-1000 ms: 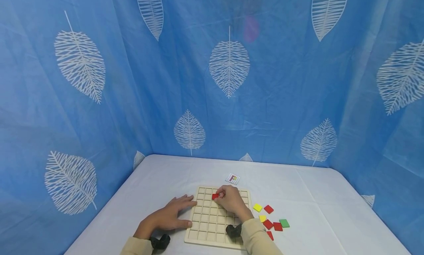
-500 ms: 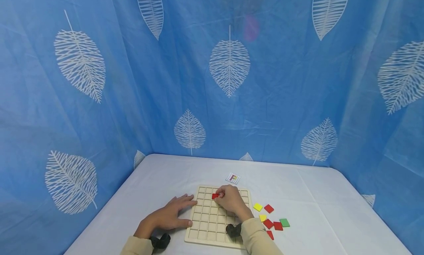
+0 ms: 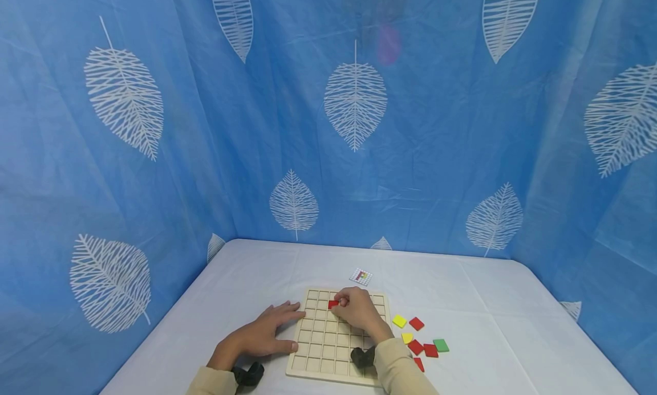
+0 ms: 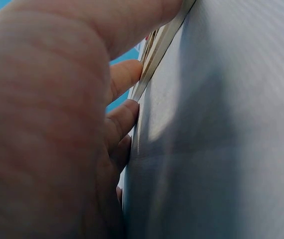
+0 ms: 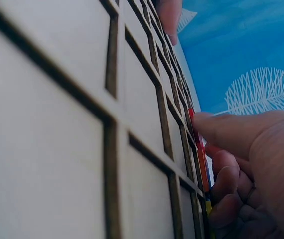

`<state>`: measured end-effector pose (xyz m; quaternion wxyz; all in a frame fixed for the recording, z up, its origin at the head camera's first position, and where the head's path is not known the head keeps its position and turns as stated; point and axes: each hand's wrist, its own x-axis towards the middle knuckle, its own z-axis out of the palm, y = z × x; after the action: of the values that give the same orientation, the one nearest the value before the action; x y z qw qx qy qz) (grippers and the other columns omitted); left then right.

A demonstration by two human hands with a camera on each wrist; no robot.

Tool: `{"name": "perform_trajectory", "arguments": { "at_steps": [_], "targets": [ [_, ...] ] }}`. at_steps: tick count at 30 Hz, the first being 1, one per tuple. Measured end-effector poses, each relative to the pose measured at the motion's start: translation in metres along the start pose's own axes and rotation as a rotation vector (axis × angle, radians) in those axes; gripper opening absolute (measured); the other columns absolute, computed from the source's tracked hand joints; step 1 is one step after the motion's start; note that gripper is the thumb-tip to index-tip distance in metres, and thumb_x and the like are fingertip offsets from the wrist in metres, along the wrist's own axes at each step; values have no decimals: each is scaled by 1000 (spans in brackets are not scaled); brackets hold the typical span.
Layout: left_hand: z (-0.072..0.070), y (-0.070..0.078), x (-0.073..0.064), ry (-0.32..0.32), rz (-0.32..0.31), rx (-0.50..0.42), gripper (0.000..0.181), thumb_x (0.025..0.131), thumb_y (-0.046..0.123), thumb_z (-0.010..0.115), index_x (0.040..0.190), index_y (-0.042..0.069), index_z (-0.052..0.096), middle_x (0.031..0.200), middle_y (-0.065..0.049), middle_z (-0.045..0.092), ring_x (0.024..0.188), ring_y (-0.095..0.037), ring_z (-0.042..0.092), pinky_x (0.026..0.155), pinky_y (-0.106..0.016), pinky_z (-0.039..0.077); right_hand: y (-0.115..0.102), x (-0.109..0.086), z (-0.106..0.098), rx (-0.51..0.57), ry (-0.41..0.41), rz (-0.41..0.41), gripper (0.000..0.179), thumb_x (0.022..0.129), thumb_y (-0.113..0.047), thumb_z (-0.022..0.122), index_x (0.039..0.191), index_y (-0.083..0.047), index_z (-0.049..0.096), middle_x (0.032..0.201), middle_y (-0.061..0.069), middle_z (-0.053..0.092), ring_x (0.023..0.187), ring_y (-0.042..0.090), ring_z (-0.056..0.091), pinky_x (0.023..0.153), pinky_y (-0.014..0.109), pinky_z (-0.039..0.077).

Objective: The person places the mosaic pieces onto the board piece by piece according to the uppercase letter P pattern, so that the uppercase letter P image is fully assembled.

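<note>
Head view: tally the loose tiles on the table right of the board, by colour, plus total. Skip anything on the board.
Red tiles: 4
Yellow tiles: 2
Green tile: 1
Total: 7 visible; the right sleeve could hide more.

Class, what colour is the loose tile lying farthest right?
Green tile, clearest in the head view.
</note>
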<state>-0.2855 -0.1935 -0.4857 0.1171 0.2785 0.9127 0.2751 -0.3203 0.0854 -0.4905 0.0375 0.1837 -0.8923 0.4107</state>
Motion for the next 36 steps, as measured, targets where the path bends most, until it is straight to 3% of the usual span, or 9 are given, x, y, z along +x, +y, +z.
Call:
{"name": "perform_trajectory", "arguments": {
  "at_steps": [7, 13, 25, 36],
  "targets": [
    [0, 1, 0, 3, 2, 1, 75, 87, 59, 67, 151, 27, 46, 164, -6, 34, 154, -36, 22, 122, -68, 11, -1, 0, -3, 26, -19, 0, 18, 90, -18, 74, 105, -7, 74, 73, -4, 55, 59, 7, 45, 54, 22, 41],
    [0, 1, -1, 6, 0, -2, 75, 87, 59, 68, 151, 27, 46, 164, -6, 34, 154, -36, 23, 122, -68, 11, -2, 1, -4, 35, 1, -8, 5, 93, -16, 71, 93, -11, 72, 73, -4, 57, 61, 8, 48, 55, 22, 42],
    [0, 2, -1, -1, -12, -13, 76, 87, 59, 68, 151, 26, 47, 164, -6, 34, 154, -37, 23, 122, -67, 11, -3, -3, -11, 71, -7, -11, 9, 96, -17, 68, 88, -12, 70, 75, -2, 63, 61, 8, 51, 55, 23, 45],
    [0, 1, -1, -7, -11, -16, 75, 87, 59, 68, 151, 26, 46, 164, -5, 34, 154, -37, 22, 122, -67, 11, -12, -11, -34, 53, 3, -17, 11, 99, -20, 64, 92, -13, 69, 79, 2, 66, 63, 9, 52, 56, 25, 45]
  ]
}}
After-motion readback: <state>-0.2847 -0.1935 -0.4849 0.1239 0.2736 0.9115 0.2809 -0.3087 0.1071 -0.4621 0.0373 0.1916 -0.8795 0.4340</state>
